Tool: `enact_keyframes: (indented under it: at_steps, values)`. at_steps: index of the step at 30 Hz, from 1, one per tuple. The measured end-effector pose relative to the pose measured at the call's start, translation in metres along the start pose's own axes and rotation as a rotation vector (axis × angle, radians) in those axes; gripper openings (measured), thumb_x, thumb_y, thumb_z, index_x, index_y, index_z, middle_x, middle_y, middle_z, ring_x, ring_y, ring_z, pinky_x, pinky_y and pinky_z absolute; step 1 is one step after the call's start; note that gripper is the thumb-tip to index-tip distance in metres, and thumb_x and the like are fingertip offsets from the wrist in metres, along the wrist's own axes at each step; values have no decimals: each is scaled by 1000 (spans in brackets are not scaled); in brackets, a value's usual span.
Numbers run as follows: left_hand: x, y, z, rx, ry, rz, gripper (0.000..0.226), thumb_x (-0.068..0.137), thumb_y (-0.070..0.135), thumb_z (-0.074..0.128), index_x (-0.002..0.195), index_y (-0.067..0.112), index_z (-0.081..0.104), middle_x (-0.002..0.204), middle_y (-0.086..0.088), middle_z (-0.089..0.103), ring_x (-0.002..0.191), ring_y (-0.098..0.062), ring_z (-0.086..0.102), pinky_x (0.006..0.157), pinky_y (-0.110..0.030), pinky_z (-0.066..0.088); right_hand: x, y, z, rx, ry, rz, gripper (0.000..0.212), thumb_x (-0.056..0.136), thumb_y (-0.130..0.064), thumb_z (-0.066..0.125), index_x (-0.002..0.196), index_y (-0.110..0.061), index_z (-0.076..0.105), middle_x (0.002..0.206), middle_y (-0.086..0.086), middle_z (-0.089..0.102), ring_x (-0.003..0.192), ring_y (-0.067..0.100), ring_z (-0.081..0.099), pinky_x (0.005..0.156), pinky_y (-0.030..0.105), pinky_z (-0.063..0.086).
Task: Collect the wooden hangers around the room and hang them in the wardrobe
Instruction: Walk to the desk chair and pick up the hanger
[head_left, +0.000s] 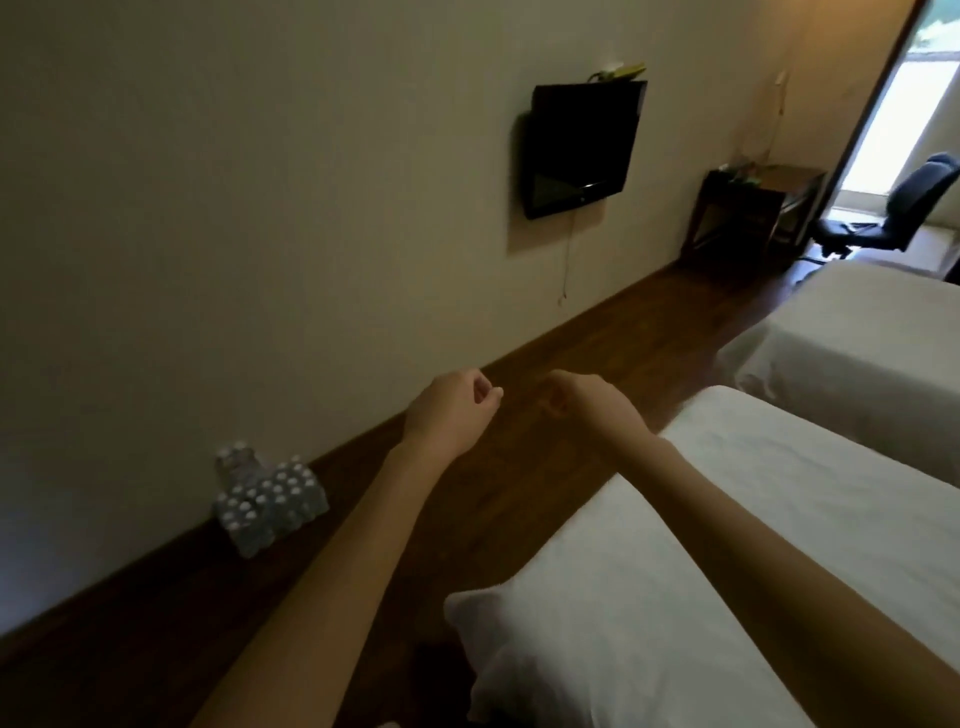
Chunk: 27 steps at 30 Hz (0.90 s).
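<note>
Both left hand (449, 410) and right hand (592, 408) hide curled fingertips

My left grip (452, 410) and right grip (587, 405) hang side by side over the floor (623, 353), between the wall (208, 208) on my left and the bed (779, 519) on my right, whose pillow (597, 649) lies nearest me. Bottle packs (267, 501) sit on the floor against the wall. Farther along, a television (579, 148) hangs on that wall; beyond the second bed (857, 338) stands a tabletop (753, 208), with a chair (883, 218) to its right
</note>
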<state>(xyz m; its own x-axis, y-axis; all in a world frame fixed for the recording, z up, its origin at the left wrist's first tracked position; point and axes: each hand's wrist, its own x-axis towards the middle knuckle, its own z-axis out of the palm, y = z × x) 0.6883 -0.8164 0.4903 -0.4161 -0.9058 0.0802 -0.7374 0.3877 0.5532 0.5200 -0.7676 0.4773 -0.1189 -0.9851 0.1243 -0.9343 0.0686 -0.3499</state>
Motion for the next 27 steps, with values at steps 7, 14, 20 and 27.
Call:
enact_keyframes:
  at_steps: [7,14,20,27]
  values:
    - [129,-121,-67,163,26,33,27,95,37,50,113,20,61,103,2,67,85,-12,61,70,-28,50,160,-82,55,112,28,39,37,97,-25,51,132,-16,52,117,3,67,100,18,66,82,29,56]
    - [267,-76,-13,226,-207,398,22,91,40,56,104,25,67,97,-7,72,84,-28,66,72,-36,53,193,-14,31,73,218,373,28,95,-22,49,118,-9,59,106,13,68,92,30,66,75,43,55]
    - [311,44,82,62,-362,823,19,92,36,58,103,24,67,99,-2,69,81,-19,59,68,-32,47,141,79,10,7,397,868,29,93,-26,51,117,-14,63,111,10,70,98,30,64,79,36,52]
    - [351,148,162,-91,-561,1135,15,87,34,60,96,26,69,88,6,70,84,-19,66,79,-37,54,124,150,0,0,603,1255,33,93,-29,49,122,-18,61,116,5,69,103,25,64,84,34,50]
